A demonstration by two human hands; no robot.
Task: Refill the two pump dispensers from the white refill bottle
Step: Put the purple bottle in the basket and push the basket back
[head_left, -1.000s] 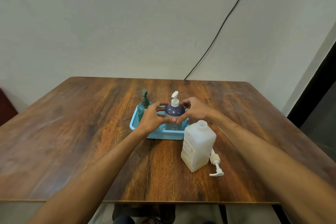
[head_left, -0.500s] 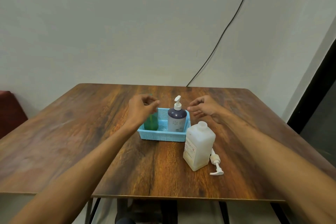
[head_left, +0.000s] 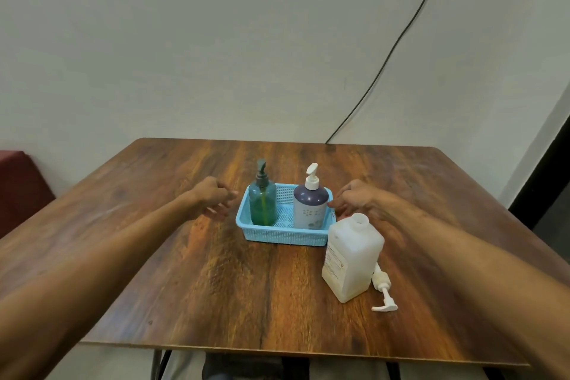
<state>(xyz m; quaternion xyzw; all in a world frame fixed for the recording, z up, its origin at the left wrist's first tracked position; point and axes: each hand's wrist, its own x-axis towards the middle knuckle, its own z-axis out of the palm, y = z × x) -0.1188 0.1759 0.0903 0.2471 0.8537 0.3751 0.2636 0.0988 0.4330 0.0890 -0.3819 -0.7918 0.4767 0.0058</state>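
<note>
A light-blue perforated plastic basket [head_left: 283,238] is sitting near the middle of the brown wooden table [head_left: 216,287]. Inside it, a green translucent pump dispenser [head_left: 262,203] is standing upright at the left and a purple-and-white pump dispenser [head_left: 310,208] at the right. A white square plastic refill bottle [head_left: 351,259] is standing just before the basket's right corner, with a loose white pump head [head_left: 382,287] lying beside it on the right. The left hand [head_left: 212,197] is hovering just left of the basket, and the right hand [head_left: 354,197] just right of it, behind the refill bottle.

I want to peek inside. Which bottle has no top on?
The white refill bottle, outside the basket: its neck is open. The green dispenser and purple dispenser have pumps.
</note>
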